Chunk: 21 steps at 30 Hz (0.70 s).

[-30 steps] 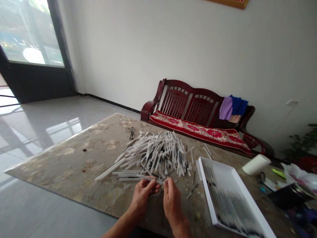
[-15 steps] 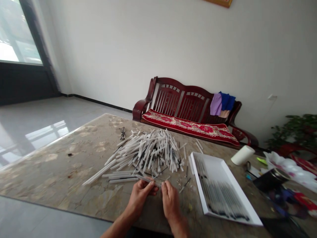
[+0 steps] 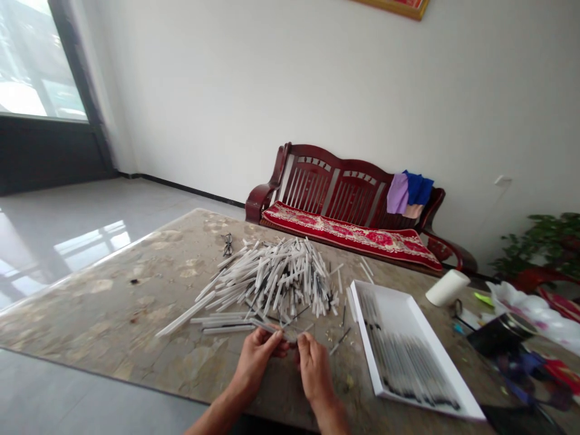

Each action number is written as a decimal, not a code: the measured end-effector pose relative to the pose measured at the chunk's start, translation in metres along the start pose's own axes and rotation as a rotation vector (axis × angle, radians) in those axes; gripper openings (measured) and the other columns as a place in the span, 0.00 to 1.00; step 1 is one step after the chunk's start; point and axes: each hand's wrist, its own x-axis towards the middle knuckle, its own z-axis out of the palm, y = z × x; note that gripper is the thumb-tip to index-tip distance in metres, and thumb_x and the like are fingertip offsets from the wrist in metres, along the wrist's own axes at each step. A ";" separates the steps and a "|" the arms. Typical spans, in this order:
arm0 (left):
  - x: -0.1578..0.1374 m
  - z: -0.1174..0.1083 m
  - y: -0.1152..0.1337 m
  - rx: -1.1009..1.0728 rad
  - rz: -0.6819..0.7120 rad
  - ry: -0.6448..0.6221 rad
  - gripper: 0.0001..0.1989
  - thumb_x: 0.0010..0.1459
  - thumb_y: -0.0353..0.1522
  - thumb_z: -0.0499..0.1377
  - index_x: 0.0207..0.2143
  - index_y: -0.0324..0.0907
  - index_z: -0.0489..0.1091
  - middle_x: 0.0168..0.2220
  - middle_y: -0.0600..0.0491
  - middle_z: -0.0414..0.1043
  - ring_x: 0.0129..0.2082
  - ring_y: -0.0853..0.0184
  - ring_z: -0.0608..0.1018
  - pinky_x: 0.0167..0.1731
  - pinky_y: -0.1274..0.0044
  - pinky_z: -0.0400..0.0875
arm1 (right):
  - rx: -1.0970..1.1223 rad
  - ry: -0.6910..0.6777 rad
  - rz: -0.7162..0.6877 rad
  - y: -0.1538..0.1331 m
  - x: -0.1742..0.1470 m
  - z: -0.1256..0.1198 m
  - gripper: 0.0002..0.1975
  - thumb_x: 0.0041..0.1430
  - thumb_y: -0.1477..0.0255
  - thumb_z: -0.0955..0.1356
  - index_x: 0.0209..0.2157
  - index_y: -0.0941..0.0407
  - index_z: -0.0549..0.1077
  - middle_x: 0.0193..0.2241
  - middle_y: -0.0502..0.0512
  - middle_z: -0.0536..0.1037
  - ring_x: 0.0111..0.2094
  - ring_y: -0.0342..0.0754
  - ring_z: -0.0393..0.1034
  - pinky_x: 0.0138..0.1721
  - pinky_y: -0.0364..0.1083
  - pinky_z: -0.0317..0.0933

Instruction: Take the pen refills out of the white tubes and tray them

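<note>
My left hand [image 3: 259,357] is closed, pinching a thin pale tube [image 3: 263,326] that sticks out to the upper left past its fingers. Close beside it, my right hand [image 3: 313,367] has thumb and forefinger pressed together near the tube's other end. What lies between the right fingertips is too small to make out. Just beyond both hands spreads a big heap of white, translucent thin tubes [image 3: 276,275], some with dark parts inside. A few tubes [image 3: 226,329] lie side by side left of my left hand.
To the right, a white shallow box [image 3: 401,308] holds rows of thin dark-ended sticks [image 3: 410,365]. Beyond it are a white roll [image 3: 447,287], a black cylinder [image 3: 501,332] and plastic wrapping [image 3: 521,308]. Glasses [image 3: 227,244] lie behind the heap. A wooden bench [image 3: 335,187] stands past the table.
The view has shifted slightly, so everything sits a little further right and lower. Both hands keep nearly the same pose, fingertips close together.
</note>
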 end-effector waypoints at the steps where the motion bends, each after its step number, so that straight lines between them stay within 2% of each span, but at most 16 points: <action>1: 0.000 0.000 0.000 -0.001 0.005 0.003 0.22 0.37 0.45 0.75 0.28 0.39 0.75 0.22 0.53 0.78 0.23 0.64 0.80 0.24 0.77 0.75 | 0.021 -0.015 -0.016 0.000 -0.001 0.000 0.24 0.64 0.49 0.59 0.27 0.52 0.72 0.21 0.50 0.74 0.24 0.47 0.68 0.26 0.42 0.56; 4: 0.000 0.000 0.000 -0.005 0.008 -0.019 0.22 0.38 0.45 0.74 0.27 0.39 0.75 0.21 0.53 0.77 0.23 0.64 0.80 0.24 0.77 0.75 | 0.041 0.012 -0.040 0.001 -0.003 0.002 0.22 0.63 0.50 0.62 0.27 0.52 0.72 0.23 0.50 0.75 0.26 0.47 0.70 0.27 0.42 0.57; 8: -0.001 0.000 -0.001 0.000 -0.011 -0.048 0.22 0.37 0.45 0.75 0.27 0.39 0.74 0.20 0.53 0.77 0.21 0.65 0.79 0.24 0.77 0.74 | 0.092 0.027 0.087 0.005 -0.005 0.008 0.27 0.64 0.48 0.58 0.20 0.52 0.68 0.13 0.48 0.68 0.16 0.46 0.63 0.20 0.43 0.52; 12: 0.000 -0.001 -0.001 -0.005 -0.005 -0.039 0.22 0.38 0.46 0.74 0.27 0.39 0.74 0.21 0.52 0.77 0.22 0.65 0.79 0.24 0.78 0.74 | 0.080 0.004 -0.005 0.002 -0.007 0.005 0.20 0.63 0.52 0.63 0.28 0.52 0.72 0.23 0.50 0.76 0.26 0.47 0.71 0.28 0.42 0.59; 14: 0.000 -0.001 -0.001 -0.009 -0.007 -0.051 0.23 0.38 0.46 0.74 0.27 0.39 0.73 0.21 0.52 0.77 0.22 0.65 0.79 0.24 0.78 0.74 | 0.082 -0.010 -0.010 -0.001 -0.009 0.005 0.20 0.62 0.52 0.64 0.27 0.53 0.72 0.23 0.50 0.76 0.27 0.47 0.70 0.28 0.42 0.60; 16: 0.000 -0.001 -0.001 0.006 -0.016 -0.076 0.23 0.39 0.47 0.74 0.28 0.39 0.73 0.20 0.53 0.77 0.21 0.66 0.78 0.24 0.78 0.74 | 0.156 -0.038 0.105 -0.003 -0.010 0.008 0.24 0.60 0.47 0.63 0.23 0.53 0.69 0.18 0.48 0.70 0.21 0.45 0.66 0.22 0.41 0.56; 18: -0.002 -0.001 0.000 0.040 -0.018 -0.099 0.23 0.40 0.47 0.73 0.29 0.39 0.73 0.20 0.52 0.77 0.20 0.67 0.78 0.24 0.79 0.73 | 0.295 -0.075 0.294 -0.003 -0.013 0.013 0.29 0.57 0.42 0.60 0.21 0.53 0.65 0.13 0.45 0.64 0.14 0.42 0.58 0.15 0.40 0.50; 21: -0.004 -0.001 0.002 0.094 0.005 -0.123 0.23 0.43 0.48 0.72 0.29 0.39 0.73 0.21 0.53 0.77 0.22 0.67 0.77 0.25 0.80 0.71 | 0.469 -0.178 0.516 -0.005 -0.015 0.018 0.32 0.52 0.36 0.58 0.18 0.52 0.60 0.08 0.41 0.57 0.09 0.38 0.47 0.11 0.39 0.42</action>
